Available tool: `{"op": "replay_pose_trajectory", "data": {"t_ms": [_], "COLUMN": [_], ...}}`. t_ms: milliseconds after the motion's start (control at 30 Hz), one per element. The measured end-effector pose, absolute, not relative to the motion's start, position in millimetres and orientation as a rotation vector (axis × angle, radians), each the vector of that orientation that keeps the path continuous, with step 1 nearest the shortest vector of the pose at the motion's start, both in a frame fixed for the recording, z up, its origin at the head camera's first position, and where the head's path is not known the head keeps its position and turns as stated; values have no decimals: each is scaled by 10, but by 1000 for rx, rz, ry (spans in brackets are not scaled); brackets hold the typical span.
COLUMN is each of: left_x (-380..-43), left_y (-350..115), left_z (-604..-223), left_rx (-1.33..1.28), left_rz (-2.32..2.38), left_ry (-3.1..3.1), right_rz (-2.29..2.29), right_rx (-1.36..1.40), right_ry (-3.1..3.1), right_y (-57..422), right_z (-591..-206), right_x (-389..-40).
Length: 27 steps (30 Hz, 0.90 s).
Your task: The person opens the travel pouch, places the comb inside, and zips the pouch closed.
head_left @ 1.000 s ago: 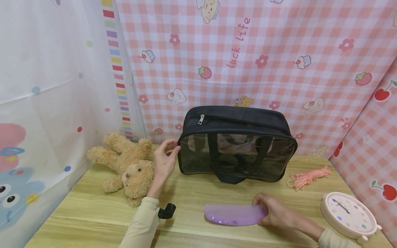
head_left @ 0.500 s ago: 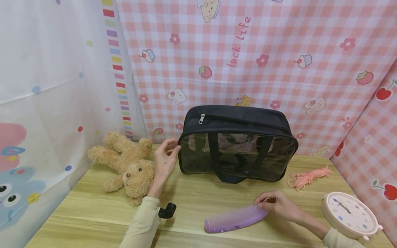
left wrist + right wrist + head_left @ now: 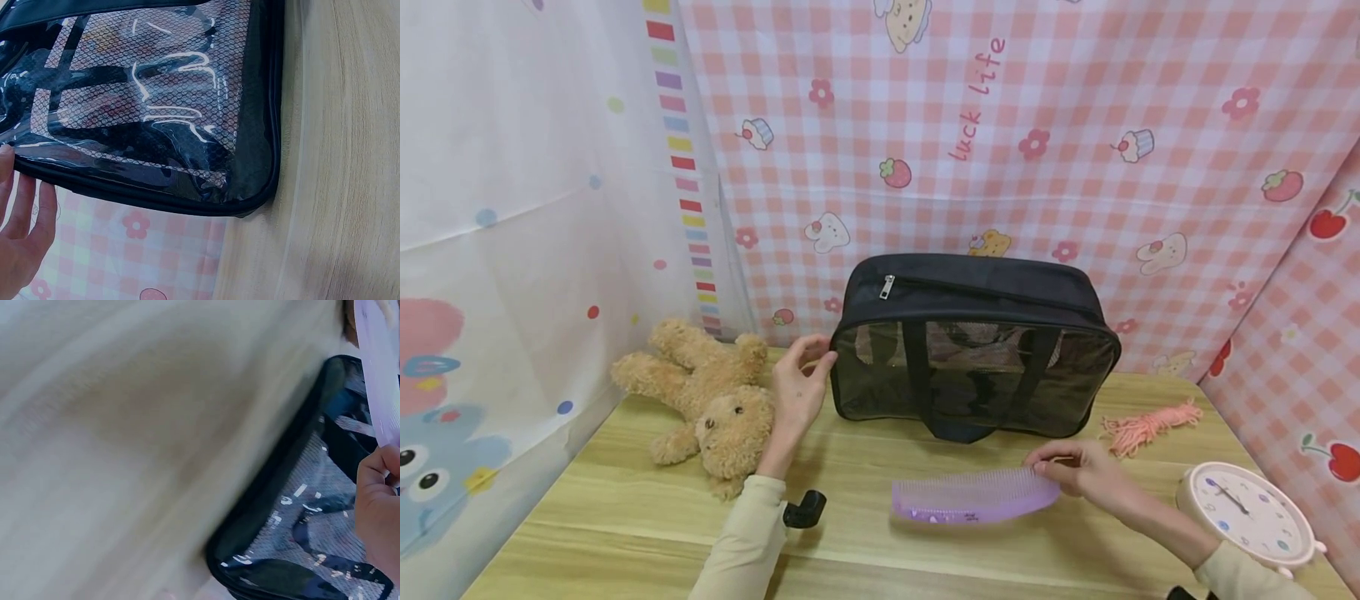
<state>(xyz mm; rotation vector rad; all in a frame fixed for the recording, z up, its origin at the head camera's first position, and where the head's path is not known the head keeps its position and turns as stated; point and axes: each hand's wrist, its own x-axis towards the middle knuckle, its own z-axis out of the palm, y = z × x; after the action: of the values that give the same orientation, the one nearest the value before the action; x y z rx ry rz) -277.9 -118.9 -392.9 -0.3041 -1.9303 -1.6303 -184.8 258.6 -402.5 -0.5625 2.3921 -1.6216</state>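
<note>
A black bag (image 3: 880,400) with a see-through front and a top zipper stands upright at the back of the table. My left hand (image 3: 800,387) is at its left edge; in the left wrist view the thumb lies on the front of the rim and the fingers (image 3: 44,215) reach behind it, pinching it. With thumb and fingers, my right hand (image 3: 1093,479) pinches the right end of a purple comb (image 3: 973,497), teeth up, held a little above the table before the bag. In the right wrist view the comb (image 3: 378,369) is cut off by the frame.
A brown teddy bear (image 3: 733,425) lies left of my left hand. Right of the bag is a bundle of pink cord (image 3: 1150,427). A pale pink alarm clock (image 3: 1247,512) lies near my right forearm. Printed cloth (image 3: 970,200) hangs behind the table (image 3: 850,567).
My right hand has raised the comb off the table, tilting it and then levelling it, and moved slightly right and away from me. My left hand and the bag have stayed put.
</note>
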Motion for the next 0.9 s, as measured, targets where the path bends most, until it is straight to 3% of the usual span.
{"op": "replay_pose_trajectory", "data": {"t_ms": [533, 900], "left_x": [-2802, -2771], "left_y": [-1183, -1170], "left_z": [-3928, -3920], "left_rx": [-317, -293], "left_rz": [-1619, -1629], "left_ry": [-1916, -1929], "right_rz": [-1775, -1769], "right_rx": [-516, -481], "right_ry": [2500, 2612], "right_y": [2710, 2808], "right_z": [-3376, -3134], "right_x": [-1878, -1919]}}
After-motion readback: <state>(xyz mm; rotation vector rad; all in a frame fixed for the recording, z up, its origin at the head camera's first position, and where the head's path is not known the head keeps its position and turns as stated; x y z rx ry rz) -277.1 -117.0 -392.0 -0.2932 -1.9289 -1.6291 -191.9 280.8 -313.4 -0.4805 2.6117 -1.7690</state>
